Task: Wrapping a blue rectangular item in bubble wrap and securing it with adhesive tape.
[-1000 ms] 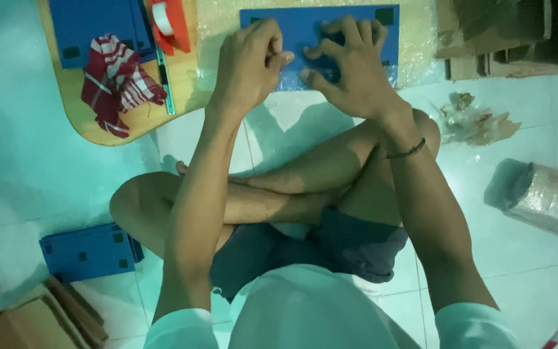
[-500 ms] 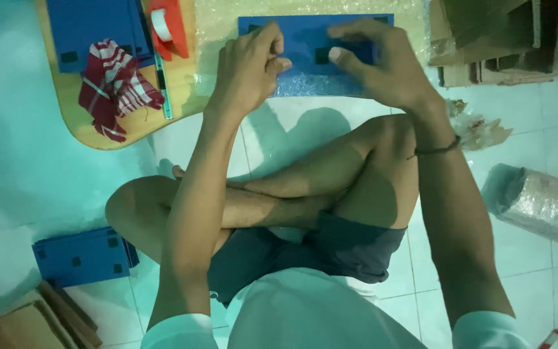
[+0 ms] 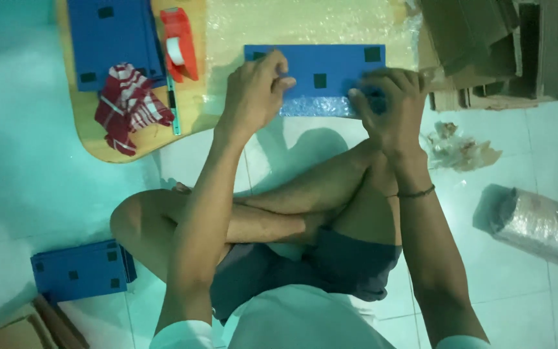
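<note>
**Blue panel partly wrapped in bubble film on a low wooden surface**

Blue and flat, the panel (image 3: 330, 68) is lying across a sheet of clear bubble wrap (image 3: 305, 26) spread over the wooden surface (image 3: 92, 139), directly in front of your crossed legs. You are pressing your left hand (image 3: 256, 90) down on the panel's left end, fingers curled and the thumb pointing right, and it is not closing around anything you can lift. Your right hand (image 3: 389, 103) is gripping the panel's lower right edge, fingers bent over what looks like the near flap of film (image 3: 314, 106); whether they are pinching the film alone or film and panel together cannot be told.

Judging from this layout, the wrapping is sitting at an early-to-middle stage: the near flap is coming up over the lower edge, while most of the panel's face is showing bare, and no tape is visible on it. A red tape dispenser (image 3: 179, 42) is waiting near another blue panel (image 3: 114, 35) and a red-and-white cloth (image 3: 127, 106). A further blue stack (image 3: 82, 268) is resting on the floor by your left knee, a wrapped bundle (image 3: 537, 223) to your right, flattened cardboard (image 3: 498, 48) beyond.
</note>
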